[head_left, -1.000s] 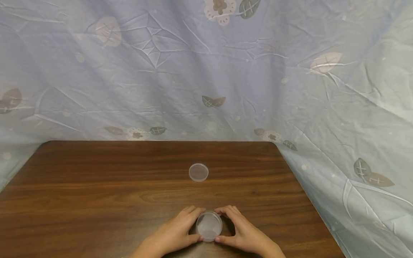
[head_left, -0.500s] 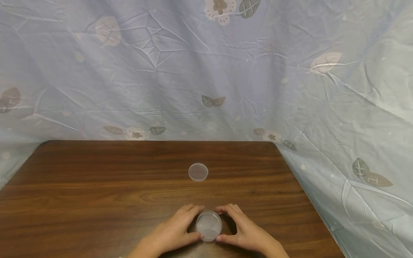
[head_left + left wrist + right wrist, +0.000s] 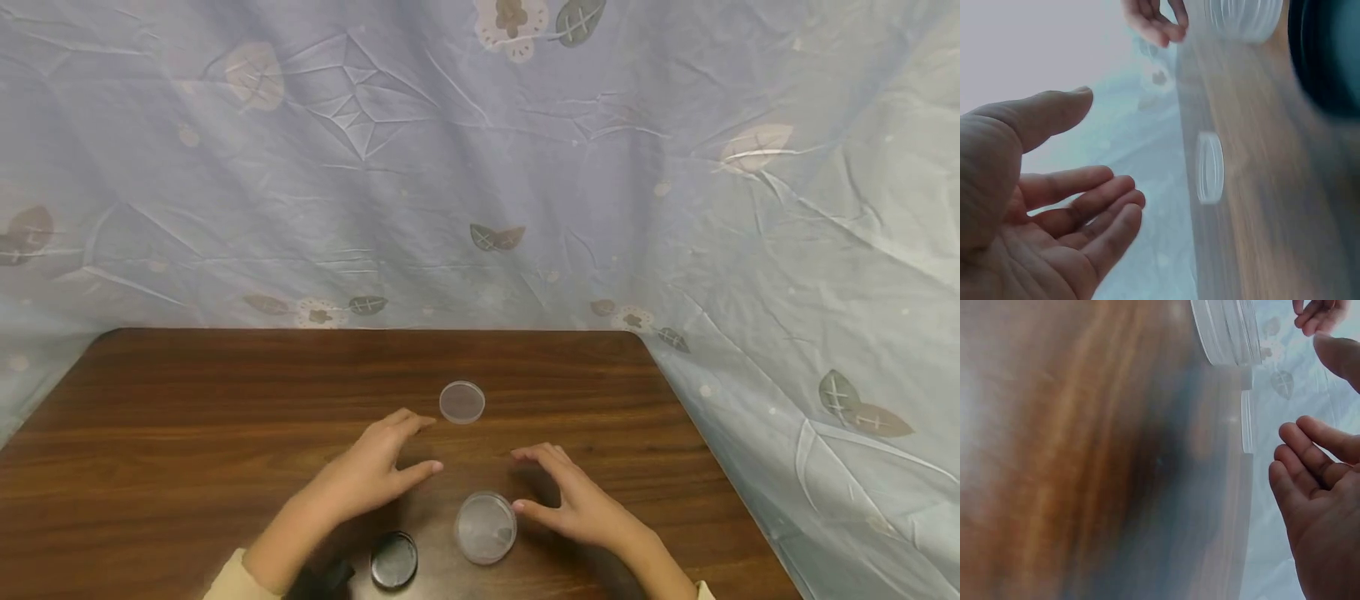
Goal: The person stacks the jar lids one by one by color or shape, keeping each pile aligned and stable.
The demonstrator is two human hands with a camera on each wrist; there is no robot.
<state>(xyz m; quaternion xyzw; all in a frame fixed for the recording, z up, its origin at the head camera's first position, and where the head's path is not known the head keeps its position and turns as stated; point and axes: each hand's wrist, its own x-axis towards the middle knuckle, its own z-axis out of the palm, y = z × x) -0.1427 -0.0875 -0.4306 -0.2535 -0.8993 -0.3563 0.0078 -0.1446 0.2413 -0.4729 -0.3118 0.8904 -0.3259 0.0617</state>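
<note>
A clear stack of petri dishes [image 3: 486, 528] stands near the front of the table. Up and left of it, my left hand [image 3: 375, 471] is raised with fingers spread and holds nothing. My right hand [image 3: 573, 504] is right of the stack, fingers loosely bent around air, thumb tip close to the stack's rim. Farther back lies a single shallow clear petri dish [image 3: 462, 402], its edge near my left fingertips in the head view. The left wrist view shows this dish [image 3: 1210, 167] and, at the top, the layered stack [image 3: 1247, 19]. Both palms appear bare in the wrist views.
A dark-rimmed round dish [image 3: 393, 560] sits at the front, left of the stack and below my left wrist. The brown wooden table [image 3: 225, 417] ends at a patterned fabric curtain [image 3: 420, 167] behind and on the right.
Both hands have let go of the stack. My left hand has moved up and left, my right up and right. The dark-rimmed dish now shows where the left arm was; the stack stays put.
</note>
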